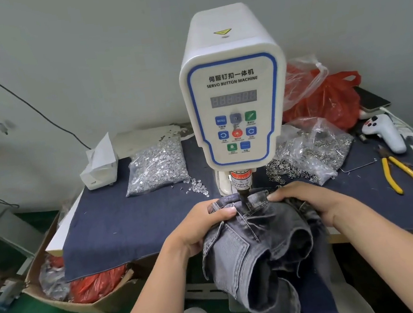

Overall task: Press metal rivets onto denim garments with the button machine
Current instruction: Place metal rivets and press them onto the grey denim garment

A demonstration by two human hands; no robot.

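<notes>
**Denim held under the press head**

Grey wall behind, green floor below, and between them one table point(137, 235) covered in dark blue cloth. One white button machine point(234, 99) stands at its middle, with one display and eight buttons on the front panel.

Two clear bags lie on the cloth: the left bag point(156, 166) is full of shiny silver rivet pieces, with a few spilled beside it; the right bag point(315, 149) holds darker ring-shaped metal parts, some spilling out toward the machine. One red plastic bag point(330, 101) sits behind it, contents hidden. One tissue box point(99, 168) has a sheet sticking up. One pair of yellow-handled pliers point(404, 173) lies at the right, near one white controller point(385, 134). One cardboard box point(92, 297) on the floor holds red and clear bags.

Both hands grip one grey denim garment point(260, 241), bunched at the table's front edge with its top under the machine's punch point(243, 193). The left hand point(204, 223) pinches the fabric, thumb on top; the right hand point(304, 201) clamps it just beside the punch, fingers curled over.
</notes>
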